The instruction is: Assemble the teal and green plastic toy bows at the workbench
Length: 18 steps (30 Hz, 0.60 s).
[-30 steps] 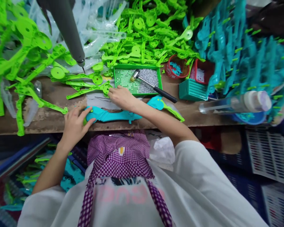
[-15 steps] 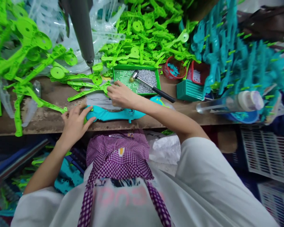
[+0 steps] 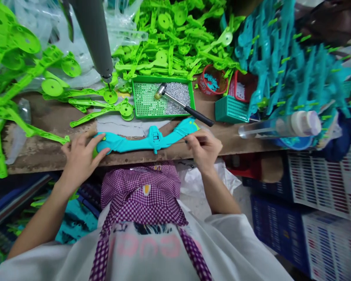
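A teal plastic toy bow (image 3: 148, 140) lies along the near edge of the wooden bench (image 3: 46, 144). My left hand (image 3: 80, 156) grips its left tip, thumb on top. My right hand (image 3: 203, 146) rests at the bow's right tip, fingers curled on it. Beyond the bow sits a green tray (image 3: 148, 113) holding small silver screws, with a small hammer (image 3: 181, 103) lying across it. A grey powered screwdriver (image 3: 95, 39) hangs tip-down over loose green bow limbs (image 3: 101, 105).
Heaps of green limbs (image 3: 175, 43) fill the back of the bench, and a pile of teal bows (image 3: 286, 66) stands at right. Small red and teal baskets (image 3: 231, 93) and a clear bottle (image 3: 280, 125) lie near it. Crates (image 3: 318, 203) stand under the bench at right.
My right hand has left the green limbs by the tray and moved right to the teal bow's right tip. The left hand has stayed on the left tip.
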### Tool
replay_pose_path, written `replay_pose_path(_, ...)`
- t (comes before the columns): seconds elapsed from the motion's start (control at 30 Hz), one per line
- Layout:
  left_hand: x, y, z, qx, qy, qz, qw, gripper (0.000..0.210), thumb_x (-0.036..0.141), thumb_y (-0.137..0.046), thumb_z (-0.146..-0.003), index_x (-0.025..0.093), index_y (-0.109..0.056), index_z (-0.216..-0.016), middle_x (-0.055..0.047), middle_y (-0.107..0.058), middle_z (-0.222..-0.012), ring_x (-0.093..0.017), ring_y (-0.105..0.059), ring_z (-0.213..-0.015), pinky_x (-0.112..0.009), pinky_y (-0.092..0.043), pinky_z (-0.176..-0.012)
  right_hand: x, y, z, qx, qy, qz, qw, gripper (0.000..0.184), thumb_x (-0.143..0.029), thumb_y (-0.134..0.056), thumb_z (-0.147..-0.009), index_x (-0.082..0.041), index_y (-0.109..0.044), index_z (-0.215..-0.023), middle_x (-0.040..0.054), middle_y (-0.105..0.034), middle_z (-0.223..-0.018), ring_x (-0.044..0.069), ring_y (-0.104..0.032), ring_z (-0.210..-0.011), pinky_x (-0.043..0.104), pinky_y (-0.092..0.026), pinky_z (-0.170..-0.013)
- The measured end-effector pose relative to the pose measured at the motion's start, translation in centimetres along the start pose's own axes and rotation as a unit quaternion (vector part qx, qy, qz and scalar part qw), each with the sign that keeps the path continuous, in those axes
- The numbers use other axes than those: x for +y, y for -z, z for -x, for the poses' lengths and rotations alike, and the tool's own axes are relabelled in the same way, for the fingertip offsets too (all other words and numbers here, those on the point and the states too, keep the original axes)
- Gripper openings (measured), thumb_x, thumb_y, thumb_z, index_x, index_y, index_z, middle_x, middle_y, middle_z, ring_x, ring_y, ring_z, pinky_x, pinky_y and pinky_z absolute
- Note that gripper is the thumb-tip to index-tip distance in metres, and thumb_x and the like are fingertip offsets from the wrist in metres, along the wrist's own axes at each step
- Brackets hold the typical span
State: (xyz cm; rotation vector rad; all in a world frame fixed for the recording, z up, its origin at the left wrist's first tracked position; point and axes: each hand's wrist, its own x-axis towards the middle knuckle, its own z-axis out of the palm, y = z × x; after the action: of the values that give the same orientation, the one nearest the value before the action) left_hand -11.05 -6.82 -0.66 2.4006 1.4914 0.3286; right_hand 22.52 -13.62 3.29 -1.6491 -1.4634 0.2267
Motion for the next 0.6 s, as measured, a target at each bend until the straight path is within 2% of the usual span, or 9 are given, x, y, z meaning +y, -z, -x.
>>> replay_pose_path(0.07,0.0,-0.1,0.0,0.002,-0.002,0.001,1.0,0.044,0.048,-0.047,-0.094,0.034,-0.052,-0.136,-0.014,-0.053,-0.137,-0.039,-0.047,-0.126,-0.06,-0.031,-0.1,0.3,-0.9,0.9,0.013,0.047,0.032,0.998,0.032,-0.045,-0.054,-0.092,-0.022,-0.062,-0.071,-0.0021,-0.061,-0.058,0.011,-0.057,-0.053,0.026,-0.046,-0.056)
replay_pose_path(0.2,0.1,0.0,0.1,-0.001,0.003,0.002,1.0,0.044,0.048,-0.047,-0.094,0.034,-0.052,-0.136,-0.014,-0.052,-0.138,-0.04,-0.047,-0.126,-0.06,-0.03,-0.1,0.6,-2.2,1.2,-0.02,0.113,0.068,0.991,0.032,-0.042,-0.043,-0.098,-0.022,-0.062,-0.082,-0.0005,-0.067,-0.067,0.01,-0.06,-0.057,0.024,-0.047,-0.056)
replay_pose_path(0.4,0.4,0.1,0.0,-0.011,0.015,-0.005,1.0,0.044,0.052,-0.042,-0.096,0.032,-0.054,-0.133,-0.01,-0.051,-0.138,-0.04,-0.047,-0.126,-0.058,-0.031,-0.099,0.3,-3.0,1.1,-0.076,0.176,0.115,0.975,0.033,-0.039,-0.039,-0.101,-0.021,-0.06,-0.082,0.0011,-0.069,-0.071,0.01,-0.062,-0.064,0.024,-0.047,-0.062)
replay_pose_path(0.5,0.4,0.1,0.0,-0.007,0.013,-0.003,1.0,0.044,0.052,-0.043,-0.096,0.032,-0.054,-0.134,-0.012,-0.052,-0.138,-0.04,-0.047,-0.125,-0.059,-0.031,-0.098,-0.1,-3.3,1.3,-0.04,0.2,0.129,0.97,0.026,-0.033,-0.046,-0.099,-0.02,-0.061,-0.082,-0.0005,-0.069,-0.068,0.008,-0.061,-0.059,0.021,-0.045,-0.059)
replay_pose_path(0.6,0.3,0.0,0.0,-0.003,0.016,0.001,1.0,0.044,0.051,-0.046,-0.094,0.033,-0.054,-0.133,-0.014,-0.052,-0.137,-0.04,-0.047,-0.125,-0.059,-0.031,-0.098,-0.2,-3.6,1.5,0.01,0.179,0.171,0.969,0.028,-0.039,-0.051,-0.097,-0.02,-0.063,-0.08,-0.0019,-0.069,-0.062,0.008,-0.06,-0.051,0.02,-0.043,-0.052)
